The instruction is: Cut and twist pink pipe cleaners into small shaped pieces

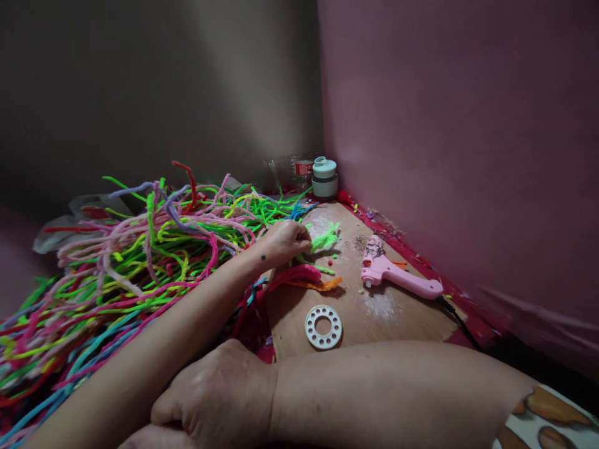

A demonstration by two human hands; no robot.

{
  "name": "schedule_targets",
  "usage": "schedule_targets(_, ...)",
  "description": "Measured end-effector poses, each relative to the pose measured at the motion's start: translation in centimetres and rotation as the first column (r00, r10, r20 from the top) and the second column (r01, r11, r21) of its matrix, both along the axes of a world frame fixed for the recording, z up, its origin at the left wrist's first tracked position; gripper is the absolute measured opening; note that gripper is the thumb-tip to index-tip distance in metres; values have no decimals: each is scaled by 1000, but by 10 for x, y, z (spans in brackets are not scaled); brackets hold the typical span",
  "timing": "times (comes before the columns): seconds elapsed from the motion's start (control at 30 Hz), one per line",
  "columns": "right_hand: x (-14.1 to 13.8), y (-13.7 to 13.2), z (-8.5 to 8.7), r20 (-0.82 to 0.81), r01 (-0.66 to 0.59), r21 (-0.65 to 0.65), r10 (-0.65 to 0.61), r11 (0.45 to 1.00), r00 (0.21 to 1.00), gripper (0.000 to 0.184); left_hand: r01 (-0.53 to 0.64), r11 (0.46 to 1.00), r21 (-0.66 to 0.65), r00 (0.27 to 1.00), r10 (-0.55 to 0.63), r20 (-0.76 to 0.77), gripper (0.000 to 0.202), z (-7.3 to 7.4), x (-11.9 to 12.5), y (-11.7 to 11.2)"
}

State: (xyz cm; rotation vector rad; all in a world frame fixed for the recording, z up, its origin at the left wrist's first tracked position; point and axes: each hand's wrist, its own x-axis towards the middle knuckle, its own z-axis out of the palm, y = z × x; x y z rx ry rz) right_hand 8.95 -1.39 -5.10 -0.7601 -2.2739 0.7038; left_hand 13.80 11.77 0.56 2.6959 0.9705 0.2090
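Left hand [289, 242] pinches the green fuzzy stems [326, 239] just to its right; the right hand [219, 388] bends nearer, grip unclear. Further right, the pink glue gun [403, 276] lies presumably for easy reach.

Left grip [291, 242] on green pipe cleaners [326, 239]

Fuzzy stems [326, 239], glue gun [405, 280] on board [407, 321]

A bunch of bright-green pipe cleaners [326, 239], short and fuzzy, narrows toward the curled fingers of the left hand [286, 240]; its loose ends fan out over the wooden board [412, 321].
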Motion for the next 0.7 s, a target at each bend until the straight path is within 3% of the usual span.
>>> schedule_targets(0.1, 0, 0, 1, 20, -7, -13, 8, 1000, 1000, 44, -39, 997, -60, 999, 40, 21, 28, 5, -5, 3)
schedule_targets(0.23, 0, 0, 3, 33, -10, -23, 11, 1000, 999, 46, -245, 955, -168, 962, 261, 81, 27, 9, -10, 3)
schedule_targets(0.3, 1, -1, 4, 41, -5, -26, 6, 1000, 999, 47, -288, 935, -204, 949, 308, 69, 25, 7, -11, 1)
schedule_targets(0.4, 2, -2, 4, 49, -3, -29, 5, 1000, 999, 48, -283, 911, -301, 940, 326, 102, 22, 3, -12, -3)
schedule_targets(0.53, 3, -3, 6, 51, -7, -42, 10, 999, 999, 50, -172, 829, -532, 892, 360, 273, 27, -1, -15, -2)
schedule_targets(0.6, 4, -4, 8, 52, -16, -49, 18, 999, 998, 52, -176, 849, -498, 880, 363, 308, 30, -1, -18, 3)
schedule_targets(0.7, 5, -3, 11, 56, -18, -59, 21, 998, 998, 53, -283, 932, -228, 919, 331, 214, 28, -2, -21, 12)
